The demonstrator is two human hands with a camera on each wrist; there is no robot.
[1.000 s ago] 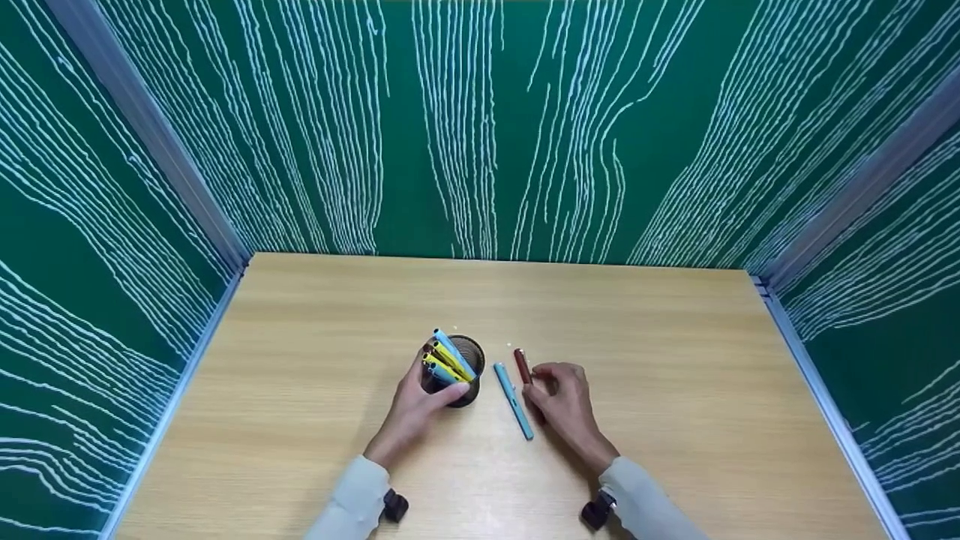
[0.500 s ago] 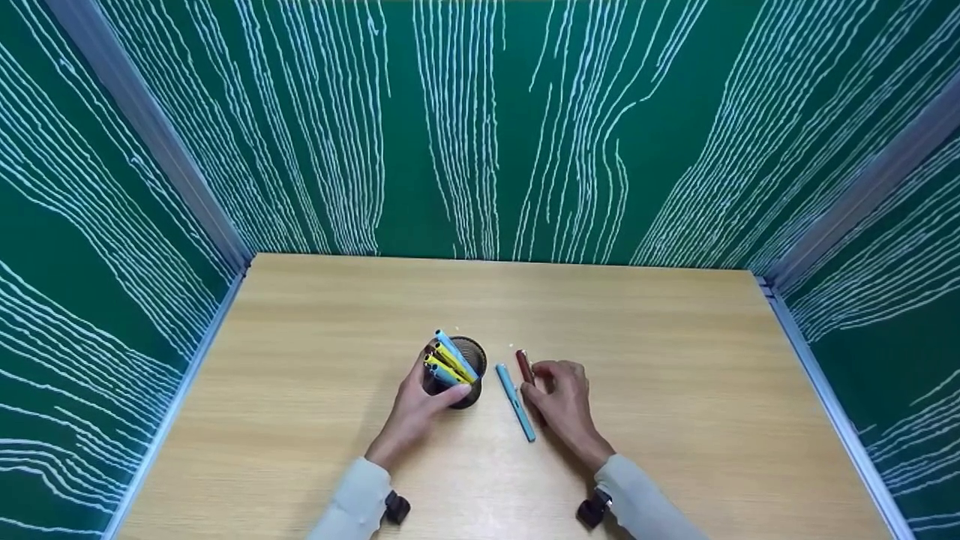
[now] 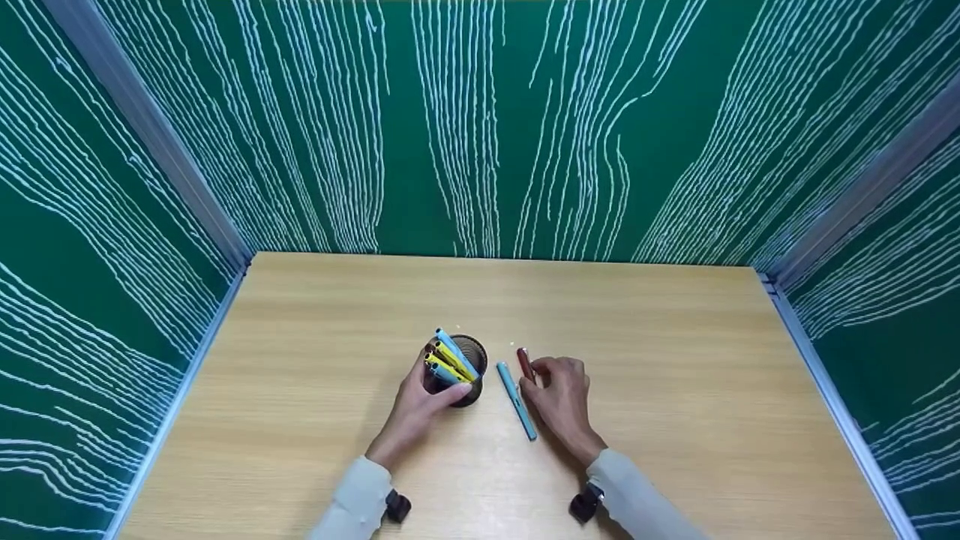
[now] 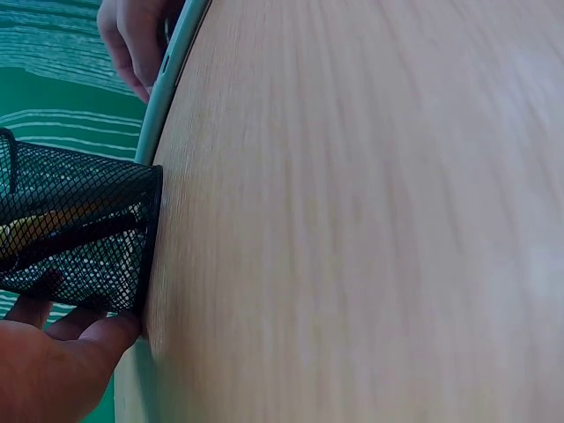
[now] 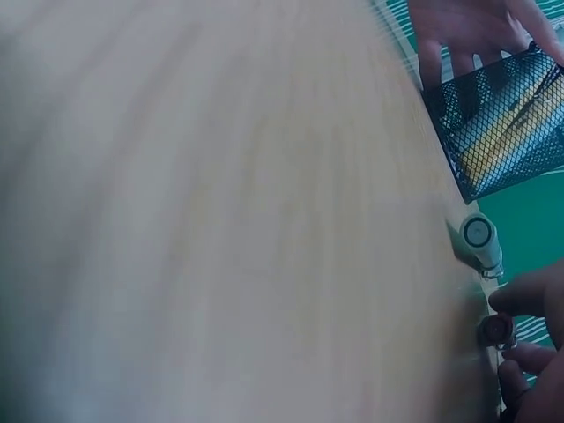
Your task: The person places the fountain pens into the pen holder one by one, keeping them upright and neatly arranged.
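My left hand (image 3: 414,405) grips a black mesh pen cup (image 3: 480,352), its thumb across the near rim and its fingers round the far left side. Blue and yellow pens (image 3: 454,358) lean to the left inside the cup. Through the mesh (image 4: 79,220), the left wrist view shows a yellow and a dark pen. To the right, my right hand (image 3: 564,397) pinches a dark red pen (image 3: 524,361) between thumb and fingers, low over the table. A light blue pen (image 3: 517,401) lies between the cup and that hand; its round end (image 5: 478,233) faces the right wrist camera.
The wooden table (image 3: 337,315) is bordered by green walls (image 3: 420,187) with white wavy lines. Metal posts (image 3: 161,135) stand in the back corners. Small dark cameras (image 3: 397,507) are strapped at both wrists, over pale sleeves.
The right wrist and forearm have shifted slightly left while the fingers stay on the dark red pen. The left hand and the cup stay nearly still.
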